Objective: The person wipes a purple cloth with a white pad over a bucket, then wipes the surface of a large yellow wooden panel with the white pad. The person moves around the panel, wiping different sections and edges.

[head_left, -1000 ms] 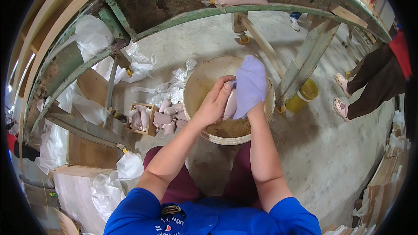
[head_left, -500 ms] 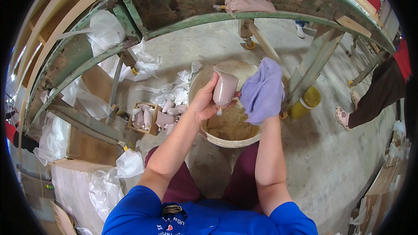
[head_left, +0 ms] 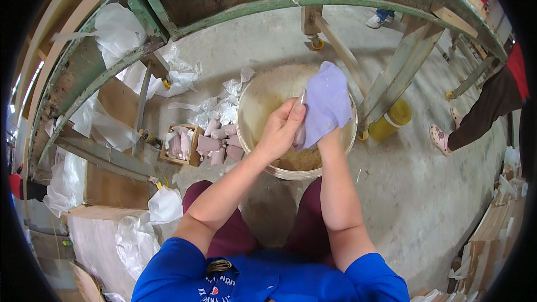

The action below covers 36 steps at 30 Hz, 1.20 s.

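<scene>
left hand (head_left: 283,130) is curled round the pink pouch (head_left: 301,136) over the bucket (head_left: 256,96), right hand (head_left: 329,136) is mostly under the purple cloth (head_left: 327,105) so can't tell its grip, but pressing too hard could pop the pouch loose.

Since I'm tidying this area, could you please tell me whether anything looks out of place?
Crumpled clear plastic lies loose on the floor past the small wooden box, and several pink packets lie outside that box, beside the bucket; both look untidy, being scattered rather than contained.
</scene>
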Motion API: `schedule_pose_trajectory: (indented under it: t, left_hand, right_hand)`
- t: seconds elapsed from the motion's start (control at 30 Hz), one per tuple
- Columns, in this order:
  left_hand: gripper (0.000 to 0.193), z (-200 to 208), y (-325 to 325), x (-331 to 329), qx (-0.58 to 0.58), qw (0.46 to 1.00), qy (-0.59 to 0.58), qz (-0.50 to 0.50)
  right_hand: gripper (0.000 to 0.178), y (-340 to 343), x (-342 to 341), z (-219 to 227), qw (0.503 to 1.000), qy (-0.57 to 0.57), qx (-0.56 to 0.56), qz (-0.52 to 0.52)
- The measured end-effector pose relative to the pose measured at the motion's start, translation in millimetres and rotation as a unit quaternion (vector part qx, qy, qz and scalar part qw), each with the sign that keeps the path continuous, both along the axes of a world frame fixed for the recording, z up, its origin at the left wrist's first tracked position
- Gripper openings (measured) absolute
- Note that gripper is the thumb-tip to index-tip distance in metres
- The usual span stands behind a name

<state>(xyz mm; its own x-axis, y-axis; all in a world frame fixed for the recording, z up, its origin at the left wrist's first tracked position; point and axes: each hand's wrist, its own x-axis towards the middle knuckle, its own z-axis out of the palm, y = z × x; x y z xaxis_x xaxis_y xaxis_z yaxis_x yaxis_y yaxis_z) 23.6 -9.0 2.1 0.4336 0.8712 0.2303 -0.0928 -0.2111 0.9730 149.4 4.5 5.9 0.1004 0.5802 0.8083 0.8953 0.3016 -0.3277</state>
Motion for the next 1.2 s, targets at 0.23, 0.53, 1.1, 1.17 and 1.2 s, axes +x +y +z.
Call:
schedule_pose_trajectory:
  t: [0.23,0.53,1.1,1.17,1.2]
  left_hand:
    - [0.051,2,17,-11,-0.228,0.95,-0.179,-0.116]
    - [0.055,9,21,7,-0.142,0.93,-0.33,0.074]
    - [0.072,12,34,-6,-0.128,0.939,-0.313,0.065]
    - [0.076,3,39,-15,-0.059,0.966,-0.221,0.117]
    - [0.078,-1,36,-20,-0.005,0.976,-0.158,0.148]
  right_hand:
    - [0.02,10,10,5,0.806,0.559,-0.141,0.134]
    - [0.032,13,-36,7,0.898,0.371,-0.18,0.153]
    - [0.015,22,1,5,0.918,0.311,-0.126,0.212]
    - [0.016,10,-41,33,0.986,0.062,-0.147,0.039]
    - [0.017,3,-52,41,0.986,-0.061,-0.15,-0.048]
